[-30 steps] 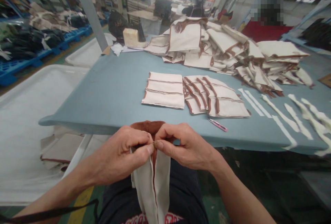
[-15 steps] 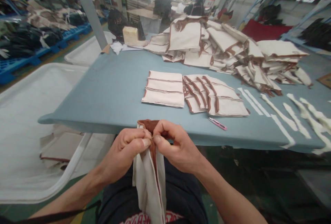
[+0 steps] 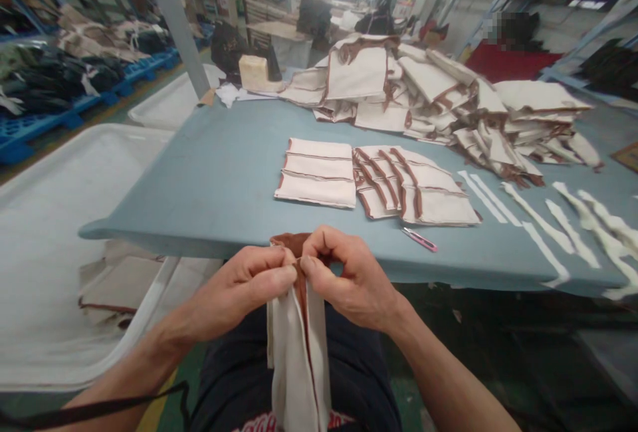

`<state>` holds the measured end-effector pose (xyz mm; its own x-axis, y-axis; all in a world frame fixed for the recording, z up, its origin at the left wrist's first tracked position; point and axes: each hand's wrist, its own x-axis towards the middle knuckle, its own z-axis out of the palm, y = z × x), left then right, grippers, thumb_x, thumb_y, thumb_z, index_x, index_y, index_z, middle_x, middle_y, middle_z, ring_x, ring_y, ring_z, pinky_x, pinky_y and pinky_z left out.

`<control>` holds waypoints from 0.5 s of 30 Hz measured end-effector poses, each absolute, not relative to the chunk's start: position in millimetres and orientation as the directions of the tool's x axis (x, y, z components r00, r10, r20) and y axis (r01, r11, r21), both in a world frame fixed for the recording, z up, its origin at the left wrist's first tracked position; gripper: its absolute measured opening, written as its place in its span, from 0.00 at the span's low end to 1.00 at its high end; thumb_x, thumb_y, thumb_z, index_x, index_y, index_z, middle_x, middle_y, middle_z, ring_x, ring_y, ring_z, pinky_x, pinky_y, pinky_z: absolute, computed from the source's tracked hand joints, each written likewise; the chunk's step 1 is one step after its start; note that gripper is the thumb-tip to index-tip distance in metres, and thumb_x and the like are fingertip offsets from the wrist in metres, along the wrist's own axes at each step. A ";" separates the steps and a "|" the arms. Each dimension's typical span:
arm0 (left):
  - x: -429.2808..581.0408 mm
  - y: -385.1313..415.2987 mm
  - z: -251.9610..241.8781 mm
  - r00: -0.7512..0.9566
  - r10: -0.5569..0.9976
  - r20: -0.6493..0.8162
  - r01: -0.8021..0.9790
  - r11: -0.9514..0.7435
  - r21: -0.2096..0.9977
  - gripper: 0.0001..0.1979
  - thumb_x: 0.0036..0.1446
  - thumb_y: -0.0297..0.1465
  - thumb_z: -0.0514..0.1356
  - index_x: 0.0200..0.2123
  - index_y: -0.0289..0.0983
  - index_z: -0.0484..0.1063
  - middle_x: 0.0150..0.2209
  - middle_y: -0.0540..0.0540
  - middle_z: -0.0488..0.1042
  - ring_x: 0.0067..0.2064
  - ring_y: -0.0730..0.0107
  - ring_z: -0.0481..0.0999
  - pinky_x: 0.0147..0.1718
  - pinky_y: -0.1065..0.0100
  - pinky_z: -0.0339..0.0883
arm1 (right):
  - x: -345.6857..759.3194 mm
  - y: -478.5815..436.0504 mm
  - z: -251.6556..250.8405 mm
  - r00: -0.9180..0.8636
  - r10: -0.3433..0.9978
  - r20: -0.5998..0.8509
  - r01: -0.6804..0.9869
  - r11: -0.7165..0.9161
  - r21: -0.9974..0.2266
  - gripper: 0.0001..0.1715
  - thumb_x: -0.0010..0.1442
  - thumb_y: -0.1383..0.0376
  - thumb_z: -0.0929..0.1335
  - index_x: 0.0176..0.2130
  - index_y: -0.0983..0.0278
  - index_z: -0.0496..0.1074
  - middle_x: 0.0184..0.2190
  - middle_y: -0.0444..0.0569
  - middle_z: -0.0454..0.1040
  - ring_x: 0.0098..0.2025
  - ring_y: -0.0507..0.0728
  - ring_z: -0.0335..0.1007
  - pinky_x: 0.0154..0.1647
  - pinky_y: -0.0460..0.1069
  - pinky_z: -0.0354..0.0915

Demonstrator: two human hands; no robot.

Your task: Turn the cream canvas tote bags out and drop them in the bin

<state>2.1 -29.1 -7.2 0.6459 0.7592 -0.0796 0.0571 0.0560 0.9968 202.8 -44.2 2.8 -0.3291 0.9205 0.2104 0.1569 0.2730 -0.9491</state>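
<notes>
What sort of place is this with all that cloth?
Probably a sewing workshop or factory. A big pile of cream cloth pieces with brown edging sits on the blue-grey table, and blue pallets at the left carry heaps of what look like fabric goods.

Red lettering (image 3: 260, 423) on dark clothing (image 3: 356, 367) is unreadable.

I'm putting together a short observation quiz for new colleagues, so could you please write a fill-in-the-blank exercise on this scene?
1. The left hand and right hand pinch one cream fabric piece, whose inner side is coloured ____.
2. The small tool near the front edge of the table has a ____ handle.
3. From the wearer's view, the white strips lie to the tool's ____.

Missing words: brown; pink; right.
</notes>
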 end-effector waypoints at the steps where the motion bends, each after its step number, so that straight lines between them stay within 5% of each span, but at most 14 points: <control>1: 0.2 -27.0 -3.9 0.651 0.752 -0.100 0.111 0.036 0.993 0.19 0.63 0.45 0.63 0.27 0.37 0.70 0.27 0.51 0.66 0.31 0.69 0.64 0.31 0.70 0.63 | 203.8 -42.4 3.3 -0.337 0.919 0.204 0.165 0.271 -0.948 0.09 0.62 0.65 0.67 0.30 0.61 0.65 0.24 0.39 0.67 0.25 0.49 0.59 0.26 0.45 0.55; 6: -3.2 -19.3 5.8 0.675 0.715 -0.179 0.233 0.023 0.972 0.17 0.61 0.43 0.63 0.28 0.36 0.71 0.27 0.52 0.66 0.31 0.69 0.64 0.30 0.71 0.61 | 204.7 -32.5 1.7 -0.394 0.906 0.156 0.148 0.230 -0.962 0.09 0.64 0.62 0.67 0.32 0.62 0.68 0.26 0.41 0.71 0.28 0.51 0.64 0.28 0.45 0.60; 10: -1.0 -18.9 5.8 0.605 0.783 -0.144 0.219 0.010 0.976 0.17 0.62 0.43 0.61 0.28 0.36 0.72 0.26 0.53 0.64 0.29 0.71 0.61 0.29 0.72 0.57 | 208.1 -36.2 7.9 -0.213 0.966 0.149 0.227 0.197 -0.954 0.11 0.65 0.56 0.68 0.40 0.62 0.71 0.37 0.46 0.77 0.38 0.55 0.73 0.38 0.48 0.67; 15: 2.8 -19.0 3.2 0.483 0.873 -0.068 0.266 -0.072 0.961 0.19 0.62 0.44 0.60 0.27 0.36 0.72 0.25 0.53 0.64 0.29 0.71 0.61 0.28 0.72 0.57 | 208.1 -53.4 13.3 -0.243 0.970 -0.007 0.393 0.092 -0.915 0.16 0.64 0.52 0.70 0.34 0.61 0.70 0.30 0.43 0.73 0.33 0.54 0.68 0.33 0.48 0.61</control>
